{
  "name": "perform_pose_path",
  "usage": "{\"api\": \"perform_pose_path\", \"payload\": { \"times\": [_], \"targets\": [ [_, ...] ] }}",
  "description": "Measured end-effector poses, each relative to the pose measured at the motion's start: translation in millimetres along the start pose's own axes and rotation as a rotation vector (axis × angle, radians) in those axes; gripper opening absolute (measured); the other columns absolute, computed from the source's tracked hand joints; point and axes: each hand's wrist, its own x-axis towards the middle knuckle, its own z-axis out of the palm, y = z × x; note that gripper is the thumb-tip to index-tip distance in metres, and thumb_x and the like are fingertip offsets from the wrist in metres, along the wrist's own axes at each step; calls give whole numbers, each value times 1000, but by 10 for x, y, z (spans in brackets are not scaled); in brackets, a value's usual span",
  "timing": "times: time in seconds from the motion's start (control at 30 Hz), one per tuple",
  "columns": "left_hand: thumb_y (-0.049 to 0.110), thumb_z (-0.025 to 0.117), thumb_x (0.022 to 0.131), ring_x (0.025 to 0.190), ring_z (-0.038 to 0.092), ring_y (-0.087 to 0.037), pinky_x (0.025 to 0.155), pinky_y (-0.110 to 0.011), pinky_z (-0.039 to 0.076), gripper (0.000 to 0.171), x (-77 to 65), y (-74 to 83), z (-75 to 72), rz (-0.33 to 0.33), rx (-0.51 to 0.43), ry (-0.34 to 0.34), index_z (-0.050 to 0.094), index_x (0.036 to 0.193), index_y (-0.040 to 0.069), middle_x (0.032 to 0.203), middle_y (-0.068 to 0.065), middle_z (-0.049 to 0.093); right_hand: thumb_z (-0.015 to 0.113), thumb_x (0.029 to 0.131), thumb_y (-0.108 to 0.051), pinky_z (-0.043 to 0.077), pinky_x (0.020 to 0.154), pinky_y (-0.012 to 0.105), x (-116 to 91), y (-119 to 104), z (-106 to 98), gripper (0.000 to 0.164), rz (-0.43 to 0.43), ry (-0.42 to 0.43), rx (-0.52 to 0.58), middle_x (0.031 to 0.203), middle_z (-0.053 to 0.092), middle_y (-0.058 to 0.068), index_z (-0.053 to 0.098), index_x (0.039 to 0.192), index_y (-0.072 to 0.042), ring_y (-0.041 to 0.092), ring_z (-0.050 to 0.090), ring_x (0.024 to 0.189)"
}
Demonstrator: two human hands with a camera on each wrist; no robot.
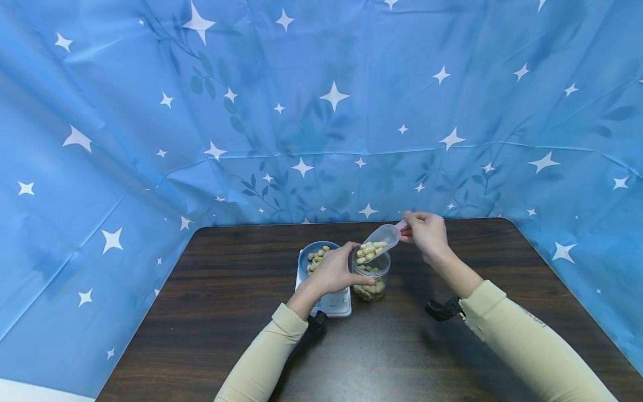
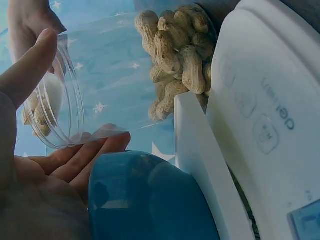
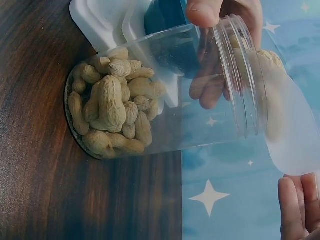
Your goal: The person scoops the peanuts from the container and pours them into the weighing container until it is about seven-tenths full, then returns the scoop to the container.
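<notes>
A clear plastic jar (image 3: 167,125) stands on the table with unshelled peanuts (image 3: 112,100) in its lower part. My left hand (image 1: 331,271) grips it near the threaded neck, thumb on the near side and fingers around the far side. By its handle, my right hand (image 1: 426,231) pinches a translucent scoop (image 1: 387,235). The scoop tilts down to the left at the jar's mouth, with several peanuts in its bowl. Left of the jar, a blue bowl (image 2: 145,195) holding more peanuts sits on a white kitchen scale (image 1: 335,304). My left hand partly covers the bowl.
The dark wooden table (image 1: 226,312) has its back edge against a blue curtain (image 1: 301,111) with white stars. Dark wrist straps (image 1: 442,309) hang below both wrists. The scale's display corner (image 2: 306,220) shows in the left wrist view.
</notes>
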Motion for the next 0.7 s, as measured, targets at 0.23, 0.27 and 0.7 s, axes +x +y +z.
{"api": "perform_pose_path", "payload": {
  "times": [0.23, 0.27, 0.7],
  "targets": [
    [55, 83, 83, 122, 60, -24, 97, -45, 50, 92, -10, -3, 23, -3, 18, -2, 44, 153, 11, 139, -6, 61, 52, 109, -20, 59, 69, 28, 7, 67, -26, 38, 45, 30, 74, 73, 69, 2, 60, 122, 15, 9, 69, 68],
    [55, 83, 83, 124, 59, -25, 99, -47, 49, 92, -11, -7, 28, -5, 24, -2, 43, 154, 12, 140, -6, 60, 52, 109, -19, 59, 69, 28, 6, 77, -29, 37, 45, 33, 81, 73, 69, 1, 60, 122, 14, 9, 69, 68],
    [53, 84, 82, 147, 35, -27, 119, -59, 16, 101, -114, -125, -106, 39, 8, 19, 34, 161, 15, 162, -6, 36, 53, 108, -15, 59, 67, 28, -12, 81, -99, 25, 28, 31, 218, 75, 70, 2, 62, 115, 7, 11, 70, 68]
  ]
}}
